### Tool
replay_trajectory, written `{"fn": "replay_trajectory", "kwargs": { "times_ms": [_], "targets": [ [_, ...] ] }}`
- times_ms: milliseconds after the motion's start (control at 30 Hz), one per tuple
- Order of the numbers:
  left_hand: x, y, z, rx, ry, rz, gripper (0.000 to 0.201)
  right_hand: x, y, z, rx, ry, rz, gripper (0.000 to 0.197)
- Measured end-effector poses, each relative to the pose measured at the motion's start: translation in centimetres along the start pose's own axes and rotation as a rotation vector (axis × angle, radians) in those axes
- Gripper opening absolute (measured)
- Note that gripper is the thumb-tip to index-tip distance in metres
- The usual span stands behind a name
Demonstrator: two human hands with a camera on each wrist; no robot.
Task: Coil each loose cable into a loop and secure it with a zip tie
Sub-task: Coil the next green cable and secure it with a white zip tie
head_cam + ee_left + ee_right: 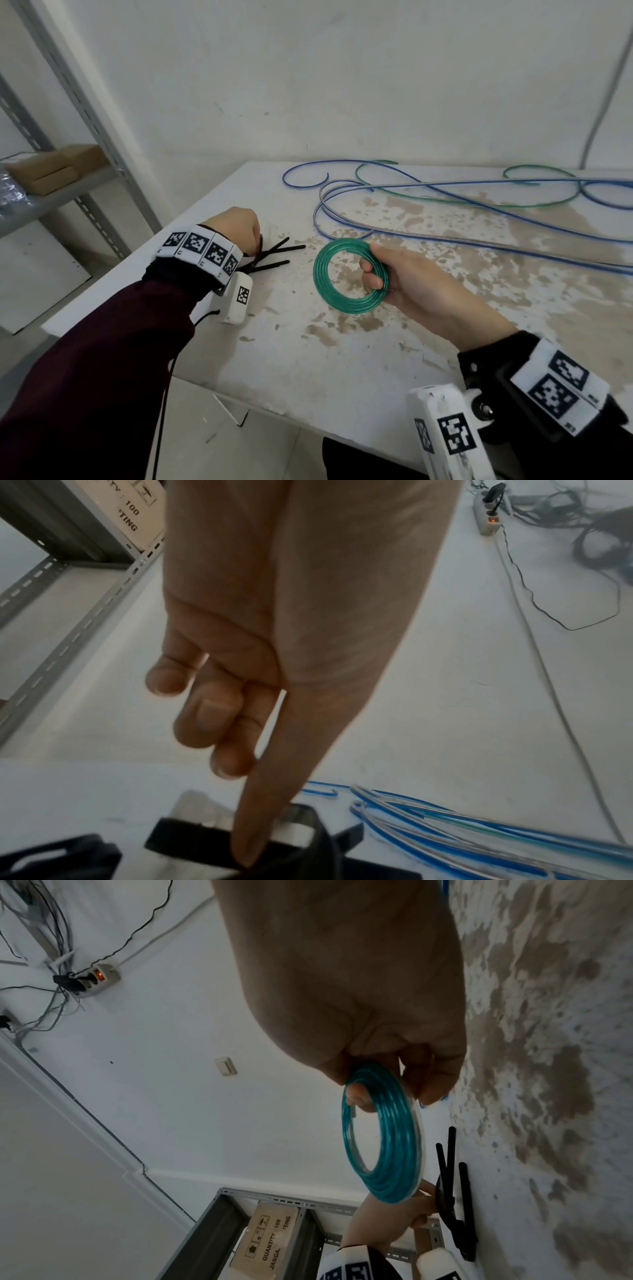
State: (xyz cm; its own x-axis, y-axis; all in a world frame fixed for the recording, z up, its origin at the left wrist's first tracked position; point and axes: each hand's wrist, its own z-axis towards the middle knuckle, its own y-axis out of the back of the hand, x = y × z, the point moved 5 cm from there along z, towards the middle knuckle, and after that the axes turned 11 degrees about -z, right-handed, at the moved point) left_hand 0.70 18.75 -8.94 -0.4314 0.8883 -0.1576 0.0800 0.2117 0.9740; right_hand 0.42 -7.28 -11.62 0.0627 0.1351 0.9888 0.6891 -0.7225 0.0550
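Stained table (445, 325): green coil (349, 272) between right-hand fingers (371, 279).

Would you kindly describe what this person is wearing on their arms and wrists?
Both arms wear dark maroon sleeves with black cuffs. Each wrist carries a white band of square black-and-white markers, plus a white camera box bearing a marker. A thin black cable hangs from the left one.

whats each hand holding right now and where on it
The right hand grips the coiled green cable by its right rim. The left hand touches the black zip ties at their near ends; an actual grip can't be confirmed.
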Motion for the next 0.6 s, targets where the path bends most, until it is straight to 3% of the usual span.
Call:
{"fn": "replay_trajectory", "kwargs": {
  "times_ms": [367,600],
  "targets": [
    [0.1,1.1,-1.0,0.137,0.047,-0.018,0.01,-0.1,0.4,-0.3,-0.011,0.008,0.001,0.038],
    [0.4,1.8,-1.1,0.08,0.062,0.02,0.011,-0.1,0.5,-0.4,0.004,0.012,0.002,0.039]
  ]
}}
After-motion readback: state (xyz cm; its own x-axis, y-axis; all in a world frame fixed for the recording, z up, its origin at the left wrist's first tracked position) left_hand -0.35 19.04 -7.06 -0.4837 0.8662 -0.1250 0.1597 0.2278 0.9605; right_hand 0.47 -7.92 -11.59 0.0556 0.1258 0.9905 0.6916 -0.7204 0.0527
